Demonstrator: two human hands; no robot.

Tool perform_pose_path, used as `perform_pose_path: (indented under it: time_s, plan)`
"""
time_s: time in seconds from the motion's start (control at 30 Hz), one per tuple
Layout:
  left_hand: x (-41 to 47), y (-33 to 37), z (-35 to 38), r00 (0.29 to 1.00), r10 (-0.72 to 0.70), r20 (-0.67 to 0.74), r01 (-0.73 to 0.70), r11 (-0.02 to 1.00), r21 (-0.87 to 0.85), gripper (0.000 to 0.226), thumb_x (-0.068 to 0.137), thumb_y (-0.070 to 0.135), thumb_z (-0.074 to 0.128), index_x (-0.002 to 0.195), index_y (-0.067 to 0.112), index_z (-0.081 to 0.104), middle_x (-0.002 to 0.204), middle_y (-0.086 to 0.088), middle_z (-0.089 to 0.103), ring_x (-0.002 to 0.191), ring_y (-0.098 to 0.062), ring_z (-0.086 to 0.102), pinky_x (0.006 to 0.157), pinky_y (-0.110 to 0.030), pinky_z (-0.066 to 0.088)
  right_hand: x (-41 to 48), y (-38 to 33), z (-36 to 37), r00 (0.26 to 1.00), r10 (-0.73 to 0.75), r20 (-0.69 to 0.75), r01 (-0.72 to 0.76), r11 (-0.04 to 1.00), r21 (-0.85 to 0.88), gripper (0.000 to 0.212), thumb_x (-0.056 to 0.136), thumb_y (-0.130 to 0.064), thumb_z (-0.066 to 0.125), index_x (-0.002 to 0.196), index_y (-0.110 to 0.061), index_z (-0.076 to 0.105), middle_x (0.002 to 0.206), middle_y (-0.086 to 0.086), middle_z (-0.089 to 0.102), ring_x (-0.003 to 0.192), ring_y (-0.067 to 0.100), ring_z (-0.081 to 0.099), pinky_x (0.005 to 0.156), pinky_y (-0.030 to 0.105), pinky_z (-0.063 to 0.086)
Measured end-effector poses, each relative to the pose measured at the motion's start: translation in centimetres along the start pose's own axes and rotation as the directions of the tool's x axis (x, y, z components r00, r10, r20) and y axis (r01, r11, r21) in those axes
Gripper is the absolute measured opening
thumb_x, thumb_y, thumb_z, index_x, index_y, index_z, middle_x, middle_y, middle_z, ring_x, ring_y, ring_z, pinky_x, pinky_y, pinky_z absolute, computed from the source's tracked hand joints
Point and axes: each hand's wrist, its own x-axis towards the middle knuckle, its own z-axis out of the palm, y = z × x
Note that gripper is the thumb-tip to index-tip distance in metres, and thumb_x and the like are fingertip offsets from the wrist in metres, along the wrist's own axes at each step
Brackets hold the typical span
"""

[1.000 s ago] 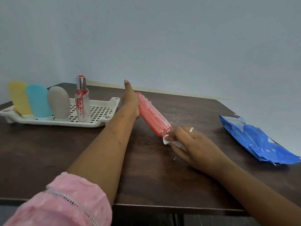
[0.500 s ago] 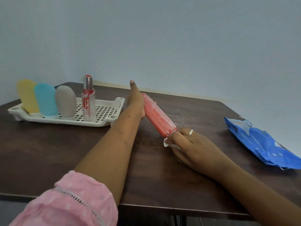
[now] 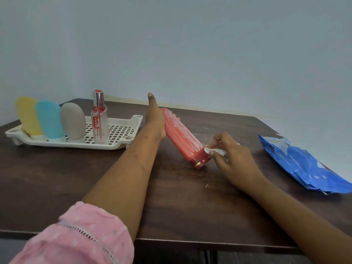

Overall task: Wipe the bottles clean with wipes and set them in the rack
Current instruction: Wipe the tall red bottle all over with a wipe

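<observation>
A white rack (image 3: pixel 122 144) sits on the dark table (image 3: pixel 57 178), well to the left of the gripped bottle, and it holds four upright items in a row along its near side: a yellow bottle (image 3: pixel 27 116) at the far left end, a blue bottle (image 3: pixel 50 120) touching it, a grey bottle (image 3: pixel 73 121) next, and then a clear spray bottle (image 3: pixel 99 121) with red print and a silver cap. The right part of the rack's perforated floor stands free of bottles. Just right of the rack's right rim, the left hand (image 3: pixel 155 119) is clenched around the upper end of the red bottle (image 3: pixel 182 137), thumb pointing up, with a pink sleeve (image 3: pixel 80 237) pushed back on that arm. The red bottle is tilted, its held end raised and farther away, its capped end slanting down toward the person and to the right, low over the table; whether the cap touches the wood cannot be told. White streaks run along its ribbed body. At that lower end the right hand (image 3: pixel 232 155) pinches a folded white wipe (image 3: pixel 214 150) between thumb and fingers and presses it against the bottle just above the cap. Farther right of that hand, well apart from it, a blue wipes pack (image 3: pixel 302 164) lies flat on the table, crumpled, near the right edge.
</observation>
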Motion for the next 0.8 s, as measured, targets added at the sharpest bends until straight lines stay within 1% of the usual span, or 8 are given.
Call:
perform_pose_path:
  time_s: [0.13,0.2,0.3,0.4,0.53,0.67,0.73,0.8]
  plan:
    - [0.1,0.0,-0.1,1.0,-0.004,-0.004,0.004,1.0,0.005,0.078,0.081,0.081,0.03,0.089,0.008,0.058,0.09,-0.013,0.067,0.077,-0.028,0.071,0.065,-0.039,0.056,0.0,-0.4,0.1,1.0,0.022,-0.02,-0.021,0.999,0.037,0.019,0.091,-0.019,0.06,0.096,-0.03,0.045,0.097,-0.016,0.06,0.084,-0.003,0.056,0.065,0.002,0.04]
    - [0.1,0.0,-0.1,1.0,-0.003,0.003,0.003,1.0,0.003,0.079,0.081,0.081,0.03,0.089,0.008,0.058,0.091,-0.013,0.067,0.078,-0.029,0.07,0.065,-0.039,0.056,-0.3,-1.0,0.2,0.999,-0.031,-0.014,0.031,0.999,0.038,0.019,0.091,-0.019,0.059,0.097,-0.031,0.046,0.1,-0.014,0.06,0.084,-0.004,0.056,0.065,0.004,0.042]
    - [0.0,0.1,-0.2,1.0,-0.002,-0.001,0.002,1.0,0.003,0.079,0.081,0.081,0.031,0.088,0.007,0.058,0.09,-0.014,0.067,0.078,-0.029,0.07,0.067,-0.04,0.056,-0.8,-1.7,0.4,0.986,-0.163,0.048,0.163,0.987,-0.005,0.012,0.092,-0.02,0.057,0.099,-0.028,0.051,0.101,-0.011,0.062,0.086,0.003,0.056,0.069,0.012,0.043]
    - [0.0,0.2,-0.3,1.0,-0.007,0.009,0.007,1.0,-0.008,0.079,0.082,0.08,0.03,0.087,0.006,0.057,0.089,-0.014,0.067,0.079,-0.029,0.07,0.067,-0.04,0.056,-1.0,-1.9,0.3,0.974,-0.201,0.106,0.204,0.979,-0.025,0.014,0.092,-0.019,0.057,0.102,-0.028,0.052,0.103,-0.012,0.061,0.089,0.001,0.052,0.073,0.007,0.039]
    - [-0.2,0.0,-0.4,0.999,-0.028,0.019,0.028,0.999,-0.016,0.081,0.082,0.08,0.028,0.093,0.005,0.058,0.093,-0.015,0.068,0.081,-0.029,0.069,0.072,-0.042,0.056,-0.8,-1.6,0.1,0.99,-0.137,0.043,0.138,0.99,-0.021,0.014,0.091,-0.016,0.057,0.101,-0.025,0.053,0.1,-0.008,0.064,0.083,0.006,0.056,0.07,0.017,0.042]
    - [-0.1,-0.2,-0.5,0.999,-0.038,0.004,0.038,0.998,-0.04,0.083,0.082,0.08,0.03,0.097,0.004,0.06,0.091,-0.015,0.069,0.08,-0.029,0.07,0.073,-0.042,0.056,-0.3,-0.7,0.2,1.0,0.0,0.012,0.0,1.0,0.004,0.01,0.093,-0.024,0.056,0.102,-0.027,0.051,0.097,-0.009,0.064,0.079,0.002,0.057,0.062,0.012,0.042]
    - [0.0,-0.2,-0.6,0.999,-0.037,0.006,0.037,0.998,-0.047,0.085,0.081,0.081,0.031,0.099,0.004,0.061,0.092,-0.015,0.069,0.079,-0.029,0.07,0.072,-0.042,0.057,-0.1,-0.3,0.3,0.999,0.042,0.011,-0.043,0.999,0.024,0.008,0.094,-0.025,0.055,0.102,-0.025,0.052,0.095,-0.008,0.064,0.077,0.001,0.057,0.062,0.009,0.041]
    - [-0.1,-0.2,-0.6,0.999,-0.036,0.037,0.037,0.998,-0.053,0.084,0.081,0.082,0.03,0.096,0.005,0.06,0.093,-0.015,0.069,0.081,-0.029,0.069,0.074,-0.044,0.056,0.0,0.0,0.4,0.998,0.064,0.029,-0.065,0.997,0.029,0.009,0.094,-0.021,0.054,0.104,-0.023,0.055,0.098,-0.007,0.065,0.079,0.004,0.059,0.065,0.011,0.042]
